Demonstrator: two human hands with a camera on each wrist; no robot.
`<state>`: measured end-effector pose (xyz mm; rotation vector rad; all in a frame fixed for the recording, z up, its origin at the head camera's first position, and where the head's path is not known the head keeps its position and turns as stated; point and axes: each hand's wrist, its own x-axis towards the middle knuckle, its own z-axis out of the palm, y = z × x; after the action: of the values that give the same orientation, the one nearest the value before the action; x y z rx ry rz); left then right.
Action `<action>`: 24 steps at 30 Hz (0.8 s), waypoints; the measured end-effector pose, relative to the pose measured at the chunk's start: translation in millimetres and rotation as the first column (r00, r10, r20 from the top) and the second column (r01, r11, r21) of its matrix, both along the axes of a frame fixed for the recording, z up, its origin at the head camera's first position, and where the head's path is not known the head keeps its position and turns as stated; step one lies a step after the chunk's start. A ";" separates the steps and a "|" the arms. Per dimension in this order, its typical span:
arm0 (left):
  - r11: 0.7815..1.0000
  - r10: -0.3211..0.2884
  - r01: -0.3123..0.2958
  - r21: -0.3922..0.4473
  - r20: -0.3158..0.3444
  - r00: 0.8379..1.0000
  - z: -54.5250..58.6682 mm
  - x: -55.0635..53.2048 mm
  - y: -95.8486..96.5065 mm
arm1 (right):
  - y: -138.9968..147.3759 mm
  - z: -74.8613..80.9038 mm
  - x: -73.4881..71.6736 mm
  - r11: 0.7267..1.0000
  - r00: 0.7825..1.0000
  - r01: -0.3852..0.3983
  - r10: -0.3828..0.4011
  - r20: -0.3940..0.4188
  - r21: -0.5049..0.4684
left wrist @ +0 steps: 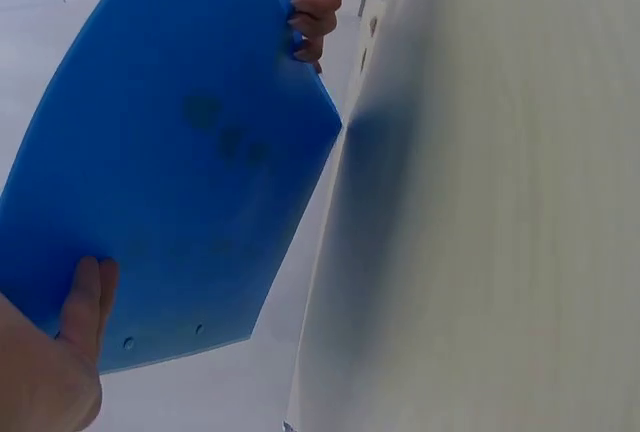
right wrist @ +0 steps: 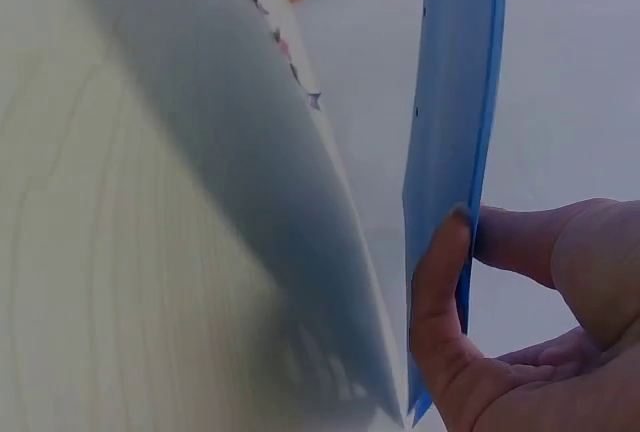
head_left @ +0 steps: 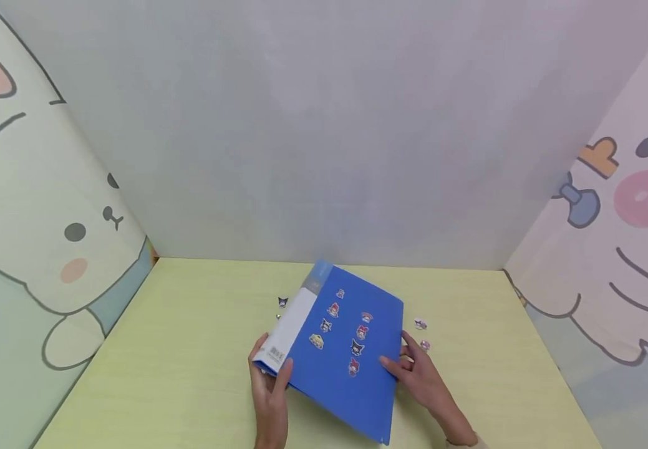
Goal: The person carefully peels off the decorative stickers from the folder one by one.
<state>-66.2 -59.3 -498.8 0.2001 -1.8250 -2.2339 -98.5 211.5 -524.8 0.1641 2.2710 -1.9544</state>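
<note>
A blue file folder [head_left: 335,386] is tilted above the table, its spine with a white label [head_left: 290,324] toward the left. Several small cartoon stickers [head_left: 356,348] show on its cover in two slanting rows. At the lower end of the spine, my left hand [head_left: 270,399] grips the folder, thumb on the front and fingers behind. My right hand [head_left: 421,377] pinches the right edge, with the thumb over the cover. The plain blue back [left wrist: 170,182] fills much of the left wrist view. From the right wrist the folder [right wrist: 450,102] appears edge-on between thumb and fingers.
Small cartoon pieces lie on the pale yellow table [head_left: 189,349]: a dark one [head_left: 282,302] left of the folder and two purplish ones, a farther one [head_left: 420,323] and a nearer one [head_left: 425,345], at its right. A grey-white wall [head_left: 324,137] stands behind, cartoon-printed panels at both sides.
</note>
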 end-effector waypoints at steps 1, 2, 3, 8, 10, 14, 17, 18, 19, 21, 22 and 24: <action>1.000 0.014 -0.014 -0.021 0.023 1.000 -1.6 0.6 -1.6 | 2.2 -1.9 0.2 1.000 1.000 0.002 -0.002 0.000 0.010; 0.999 0.026 -0.024 -0.039 0.042 0.999 -3.4 0.9 -3.0 | 4.2 -3.9 0.4 1.000 1.000 0.001 -0.001 -0.001 0.015; 0.998 0.036 -0.033 -0.053 0.049 0.998 -5.3 1.1 -4.3 | 6.0 -5.5 0.5 1.000 1.000 0.004 -0.004 -0.002 0.026; 0.992 0.061 -0.052 -0.117 0.070 0.996 -14.7 2.6 -11.3 | 10.1 -7.7 1.2 0.996 1.000 0.020 -0.018 -0.018 0.090; 0.987 0.061 -0.048 -0.153 0.080 0.995 -18.0 4.0 -14.1 | 10.7 -7.1 1.0 0.991 0.999 0.022 -0.018 -0.032 0.131; 0.963 0.024 0.012 -0.271 0.129 0.991 -21.3 7.2 -17.2 | 12.8 -7.7 -1.8 0.972 0.997 0.040 -0.025 -0.069 0.233; 0.911 -0.027 0.103 -0.400 0.190 0.981 -21.0 10.5 -18.4 | 13.6 -9.1 -3.9 0.948 0.996 0.058 -0.032 -0.087 0.312; 0.881 -0.044 0.134 -0.453 0.204 0.978 -20.9 11.9 -18.9 | 13.6 -9.4 -4.4 0.941 0.995 0.062 -0.032 -0.094 0.334; 0.845 -0.062 0.167 -0.508 0.217 0.974 -20.9 13.2 -19.6 | 13.5 -9.8 -4.8 0.933 0.994 0.066 -0.032 -0.100 0.354; 0.771 -0.105 0.229 -0.595 0.235 0.966 -21.8 15.7 -21.2 | 12.8 -10.0 -5.4 0.914 0.993 0.076 -0.032 -0.118 0.398; 0.739 -0.131 0.255 -0.624 0.238 0.962 -22.6 16.7 -22.4 | 12.2 -10.0 -5.4 0.905 0.991 0.081 -0.030 -0.127 0.418; 0.669 -0.189 0.314 -0.674 0.254 0.948 -24.7 17.4 -25.0 | 10.6 -9.8 -5.5 0.888 0.990 0.088 -0.028 -0.139 0.451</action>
<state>-48.8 -84.3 -523.5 -0.0293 -2.8045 -1.4909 -104.0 222.1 -534.6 0.1585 2.8101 -1.4515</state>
